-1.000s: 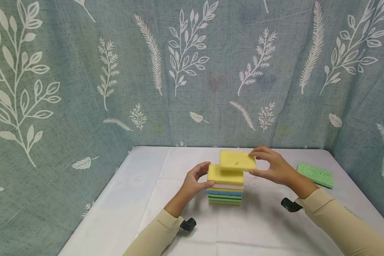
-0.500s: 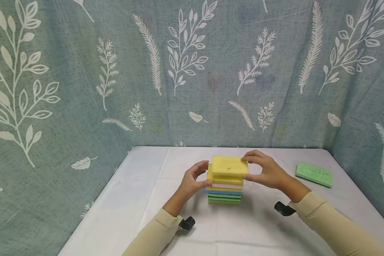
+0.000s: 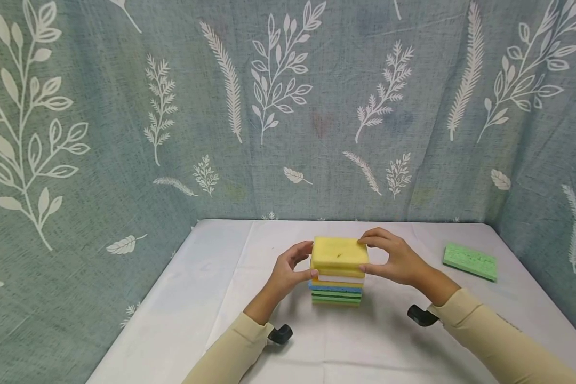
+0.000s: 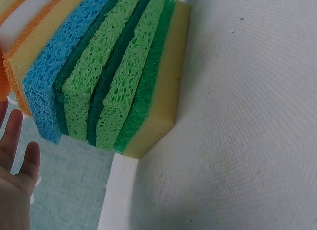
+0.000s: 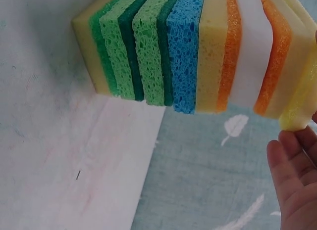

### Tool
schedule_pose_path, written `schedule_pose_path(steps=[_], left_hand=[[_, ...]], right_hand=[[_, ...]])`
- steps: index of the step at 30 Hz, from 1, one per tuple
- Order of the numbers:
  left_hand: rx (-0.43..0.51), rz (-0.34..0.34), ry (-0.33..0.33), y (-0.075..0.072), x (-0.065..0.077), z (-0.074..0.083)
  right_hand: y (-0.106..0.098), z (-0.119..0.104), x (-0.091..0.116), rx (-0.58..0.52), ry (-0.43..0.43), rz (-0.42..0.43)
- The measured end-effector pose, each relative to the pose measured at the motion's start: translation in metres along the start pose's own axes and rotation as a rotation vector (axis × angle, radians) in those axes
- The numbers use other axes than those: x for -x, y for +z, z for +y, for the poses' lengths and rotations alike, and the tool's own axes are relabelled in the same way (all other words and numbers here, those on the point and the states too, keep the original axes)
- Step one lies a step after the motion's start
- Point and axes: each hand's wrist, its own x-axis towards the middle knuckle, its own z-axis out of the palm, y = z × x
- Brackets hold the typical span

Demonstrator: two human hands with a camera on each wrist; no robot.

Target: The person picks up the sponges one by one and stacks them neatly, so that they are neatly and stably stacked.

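A stack of sponges [image 3: 337,290] stands on the table, with green, blue, white and yellow layers; orange scouring layers show in the right wrist view. Between thumb and fingers, my right hand [image 3: 396,261] pinches the right end of a yellow sponge [image 3: 338,252] at the very top. This sponge lies nearly in line with the stack, and whether it fully rests there is hard to tell. My left hand [image 3: 286,270] holds the upper left side of the stack, thumb in front and fingers toward the back. The left wrist view shows the lower layers, a blue sponge [image 4: 64,62] among them.
A single green sponge [image 3: 470,261] lies flat on the right of the table. White cloth covers the tabletop [image 3: 211,298]. A leaf-patterned grey-green curtain [image 3: 288,106] hangs behind and along both sides.
My right hand has brought the yellow sponge left and down, from raised and offset to the right, onto or just over the stack's top. The left hand has stayed in place.
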Motion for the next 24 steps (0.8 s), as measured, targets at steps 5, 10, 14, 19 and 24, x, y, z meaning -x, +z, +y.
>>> schedule_pose_path(steps=[5,10,14,19,24], left_hand=[[-0.002,-0.011,0.002,0.0000,0.0002,0.0001],[-0.009,-0.014,0.002,0.0002,0.0001,0.0002],[-0.016,-0.017,-0.006,-0.0002,-0.0002,-0.0002],[-0.014,-0.015,-0.017,-0.0005,0.0000,-0.0003],[-0.020,-0.010,-0.015,0.0001,0.0002,-0.0004]], right_hand=[[0.0016,-0.0011,0.0007,0.006,0.000,0.005],[0.0029,-0.0025,0.0008,0.004,0.014,0.002],[0.0036,-0.0034,0.0001,0.009,0.020,0.005],[0.0044,-0.0039,-0.0012,0.010,0.014,0.007],[0.0048,-0.0043,-0.0009,-0.003,0.012,0.008]])
